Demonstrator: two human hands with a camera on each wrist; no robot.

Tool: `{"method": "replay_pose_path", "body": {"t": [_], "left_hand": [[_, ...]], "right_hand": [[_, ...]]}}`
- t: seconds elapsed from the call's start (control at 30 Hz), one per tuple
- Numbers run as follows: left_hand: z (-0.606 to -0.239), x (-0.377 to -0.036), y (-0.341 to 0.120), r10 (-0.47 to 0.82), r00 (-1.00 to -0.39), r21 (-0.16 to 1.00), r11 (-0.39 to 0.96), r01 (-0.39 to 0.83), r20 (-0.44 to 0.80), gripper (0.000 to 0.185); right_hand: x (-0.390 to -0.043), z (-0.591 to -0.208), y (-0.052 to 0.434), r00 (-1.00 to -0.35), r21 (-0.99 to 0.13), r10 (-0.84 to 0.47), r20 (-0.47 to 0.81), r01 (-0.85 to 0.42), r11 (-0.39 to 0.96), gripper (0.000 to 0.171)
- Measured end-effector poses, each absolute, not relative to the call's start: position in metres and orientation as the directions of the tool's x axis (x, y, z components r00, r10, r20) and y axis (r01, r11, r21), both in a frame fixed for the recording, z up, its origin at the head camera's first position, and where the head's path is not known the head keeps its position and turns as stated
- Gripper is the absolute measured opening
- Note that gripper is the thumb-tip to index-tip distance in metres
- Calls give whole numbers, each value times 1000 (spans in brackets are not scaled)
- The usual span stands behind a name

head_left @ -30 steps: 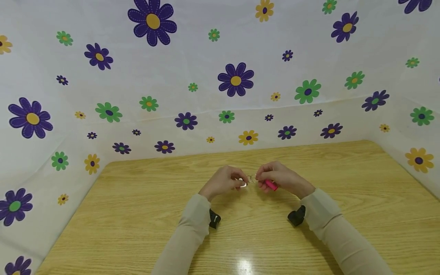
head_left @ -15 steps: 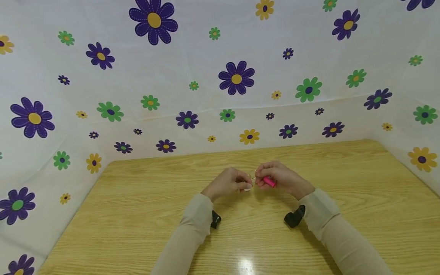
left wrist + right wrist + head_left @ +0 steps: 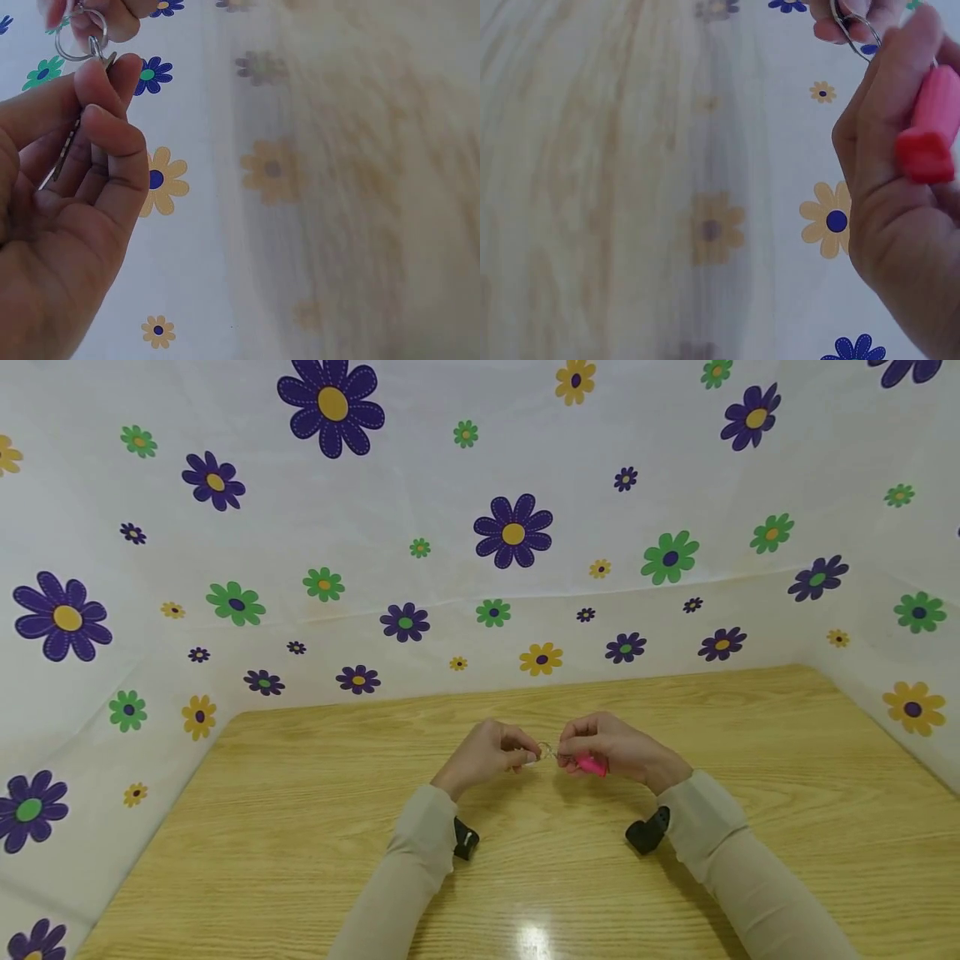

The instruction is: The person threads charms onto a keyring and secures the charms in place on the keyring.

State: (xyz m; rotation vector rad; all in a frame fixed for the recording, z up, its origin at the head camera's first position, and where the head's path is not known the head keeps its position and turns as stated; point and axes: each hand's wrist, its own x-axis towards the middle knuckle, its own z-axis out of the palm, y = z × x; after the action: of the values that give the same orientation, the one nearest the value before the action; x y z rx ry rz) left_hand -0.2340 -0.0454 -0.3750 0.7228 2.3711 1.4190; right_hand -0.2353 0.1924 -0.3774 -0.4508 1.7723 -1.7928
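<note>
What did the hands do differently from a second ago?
Hardly anything. The left hand drifted slightly left again after nudging right. It keeps pinching the key, the right hand keeps the pink piece, and the metal ring stays between them above the table.

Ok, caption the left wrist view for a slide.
Left hand pinches a flat metal piece at a key ring.

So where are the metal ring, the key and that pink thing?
metal ring [image 3: 73, 46], left wrist view, its left curve.
key [image 3: 66, 148], left wrist view, its blade between fingers.
pink thing [image 3: 932, 127], right wrist view, its body.
</note>
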Motion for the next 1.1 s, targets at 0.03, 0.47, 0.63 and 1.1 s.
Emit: {"method": "replay_pose_path", "body": {"t": [0.03, 0.47, 0.63, 1.1], "left_hand": [[-375, -234, -45, 548, -836, 879, 392, 270, 12, 13], [-374, -234, -44, 534, -845, 874, 411, 261, 1, 12], [-375, -232, -41, 591, -807, 838, 447, 313, -13, 11], [-367, -232, -44, 599, -801, 799, 488, 351, -14, 13]], "right_hand": [[-235, -378, 192, -789, -987, -594, -157, 144, 70, 17], [-234, -375, 185, -867, -974, -465, -180, 90, 208, 18], [-232, -375, 182, -870, -984, -461, -175, 133, 121, 18], [-233, -374, 178, -888, -965, -434, -151, 38, 259, 18]]}}
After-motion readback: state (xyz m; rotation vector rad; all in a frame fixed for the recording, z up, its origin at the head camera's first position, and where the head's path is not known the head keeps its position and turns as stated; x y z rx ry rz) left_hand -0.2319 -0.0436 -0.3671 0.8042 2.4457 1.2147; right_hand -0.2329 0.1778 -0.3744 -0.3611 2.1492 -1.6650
